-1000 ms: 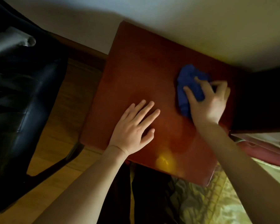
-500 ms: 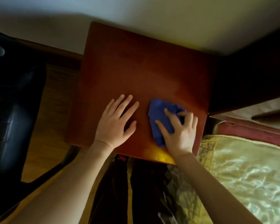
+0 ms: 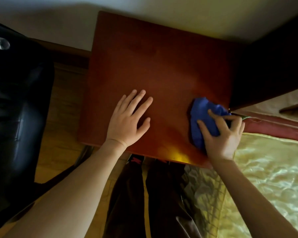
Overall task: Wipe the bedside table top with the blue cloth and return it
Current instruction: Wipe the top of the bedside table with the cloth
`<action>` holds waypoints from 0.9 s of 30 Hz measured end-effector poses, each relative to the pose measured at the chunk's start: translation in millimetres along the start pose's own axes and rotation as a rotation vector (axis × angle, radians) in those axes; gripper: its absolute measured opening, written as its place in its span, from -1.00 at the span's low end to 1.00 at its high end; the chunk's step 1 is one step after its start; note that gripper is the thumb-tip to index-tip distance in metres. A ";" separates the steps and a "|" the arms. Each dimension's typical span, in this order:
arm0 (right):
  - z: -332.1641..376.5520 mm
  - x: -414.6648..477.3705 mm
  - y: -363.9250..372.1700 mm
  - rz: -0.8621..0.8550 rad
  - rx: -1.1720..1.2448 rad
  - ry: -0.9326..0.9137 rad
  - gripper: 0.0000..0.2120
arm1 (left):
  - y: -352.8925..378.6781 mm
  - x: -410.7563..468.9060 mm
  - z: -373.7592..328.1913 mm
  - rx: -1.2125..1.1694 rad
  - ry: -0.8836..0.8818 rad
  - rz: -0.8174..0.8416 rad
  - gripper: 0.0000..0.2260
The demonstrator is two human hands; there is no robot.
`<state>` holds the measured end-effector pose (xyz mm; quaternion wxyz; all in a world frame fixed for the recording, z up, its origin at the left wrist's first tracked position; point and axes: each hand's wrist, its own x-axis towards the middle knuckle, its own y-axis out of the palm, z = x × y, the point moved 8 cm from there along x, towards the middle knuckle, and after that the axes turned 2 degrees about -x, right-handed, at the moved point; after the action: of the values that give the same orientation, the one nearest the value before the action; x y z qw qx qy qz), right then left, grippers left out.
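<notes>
The bedside table [image 3: 158,66] has a bare reddish-brown wooden top that fills the middle of the view. A crumpled blue cloth [image 3: 202,115] lies at the top's near right corner. My right hand [image 3: 221,134] presses down on the cloth with fingers curled over it, and the hand covers the cloth's near part. My left hand [image 3: 127,121] rests flat on the wood to the left of the cloth, fingers spread, holding nothing.
A black leather chair [image 3: 15,109] stands close on the left over a wooden floor. A bed with a gold quilted cover [image 3: 265,177] lies at the right, its dark headboard [image 3: 273,66] behind it. A white wall runs along the table's far edge. My dark-trousered legs [image 3: 144,194] are below.
My right hand slid the blue cloth from the far right down to the near middle, then right to the near right corner. My left hand stayed flat on the top.
</notes>
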<state>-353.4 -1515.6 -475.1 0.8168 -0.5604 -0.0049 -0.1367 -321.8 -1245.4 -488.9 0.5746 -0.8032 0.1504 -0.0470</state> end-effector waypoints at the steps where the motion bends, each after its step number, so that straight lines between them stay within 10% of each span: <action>1: 6.2 5.4 6.9 -0.051 -0.011 0.145 -0.63 | -0.2 0.3 -0.2 -0.002 0.000 0.002 -0.53; 4: 57.5 2.5 23.0 -0.093 0.040 0.239 -0.64 | -1.9 0.3 -0.7 -0.009 0.002 -0.011 -0.53; 9: 58.2 -50.6 10.2 0.151 0.100 -0.274 -0.65 | -2.9 0.5 -1.6 -0.010 0.016 -0.032 -0.53; 16: 7.4 -27.5 -2.2 -0.135 -0.040 0.225 -0.65 | -0.9 0.6 -1.2 -0.015 0.008 -0.035 -0.54; 27: 28.5 -75.2 -1.6 -0.040 0.014 0.005 -0.66 | -1.9 -1.8 1.1 -0.024 0.025 -0.034 -0.53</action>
<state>-422.1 -1473.6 -475.1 0.8178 -0.5541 -0.0150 -0.1546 -322.9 -1243.3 -487.3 0.5622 -0.8117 0.1443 -0.0651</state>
